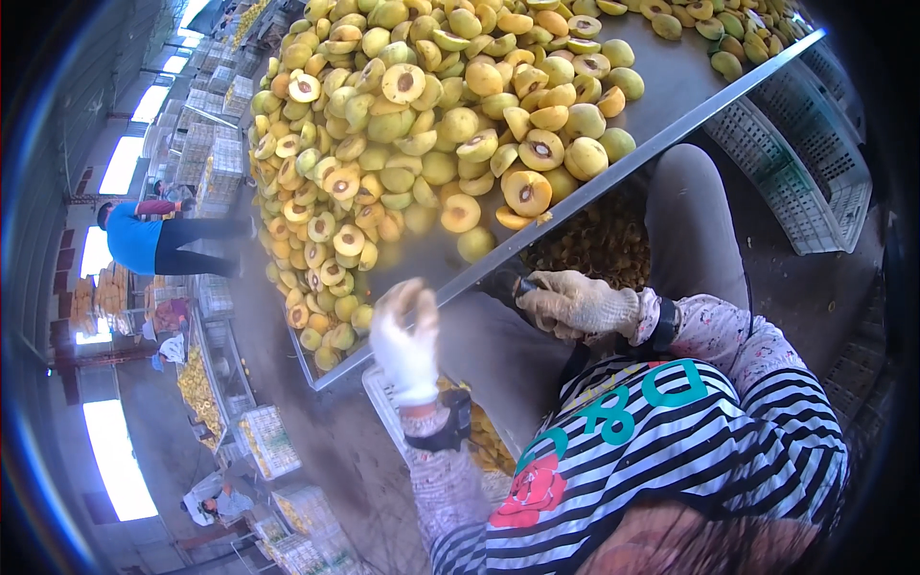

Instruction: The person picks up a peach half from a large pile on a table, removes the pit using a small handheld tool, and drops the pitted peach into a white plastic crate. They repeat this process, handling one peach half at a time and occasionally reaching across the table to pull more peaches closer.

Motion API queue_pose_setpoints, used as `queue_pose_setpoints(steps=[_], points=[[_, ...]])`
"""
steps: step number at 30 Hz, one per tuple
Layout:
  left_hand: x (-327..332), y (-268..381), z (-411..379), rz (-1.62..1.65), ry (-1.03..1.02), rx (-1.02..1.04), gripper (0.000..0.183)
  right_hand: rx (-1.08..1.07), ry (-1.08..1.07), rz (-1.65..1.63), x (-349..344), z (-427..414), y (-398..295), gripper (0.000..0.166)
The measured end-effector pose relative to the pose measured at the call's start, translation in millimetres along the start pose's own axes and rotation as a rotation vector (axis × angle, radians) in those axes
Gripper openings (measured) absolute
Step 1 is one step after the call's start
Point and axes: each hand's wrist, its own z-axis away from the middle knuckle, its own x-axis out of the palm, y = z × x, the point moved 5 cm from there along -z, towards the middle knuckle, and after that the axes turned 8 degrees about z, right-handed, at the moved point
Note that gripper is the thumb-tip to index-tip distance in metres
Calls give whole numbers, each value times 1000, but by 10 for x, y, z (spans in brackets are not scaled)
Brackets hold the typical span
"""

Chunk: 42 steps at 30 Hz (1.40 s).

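A large heap of halved yellow stone fruit, probably peaches, lies on a metal-rimmed table in front of me; many cut faces show a brown pit or hollow. My left hand, in a white glove with stained fingertips, is blurred above the table's near rim. Its thumb and fingers are apart, and I see nothing between them. Over my lap, my right hand wears a beige knit glove. Its fingers close around a small dark-handled tool, whose working end I cannot make out.
Brown scraps are piled below the table edge. A plastic crate with yellow fruit pieces sits under my left arm. White crates stand at right. A person in blue and other workers are at left, among stacked crates.
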Motion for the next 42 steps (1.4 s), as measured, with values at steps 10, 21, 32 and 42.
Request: queue_pose_setpoints(steps=[10,21,32,42], points=[[1065,-452,-673,-152,-504,-335,56,-371,378,511,-274,177,-311,35],[701,-315,407,1365,-47,-461,58,-353,116,417,281,111,-411,36],[584,54,615,730,177,-246,56,-254,92,409,607,28,-281,49],[445,123,672,453,412,95,53,-358,67,536,620,-21,-358,49]])
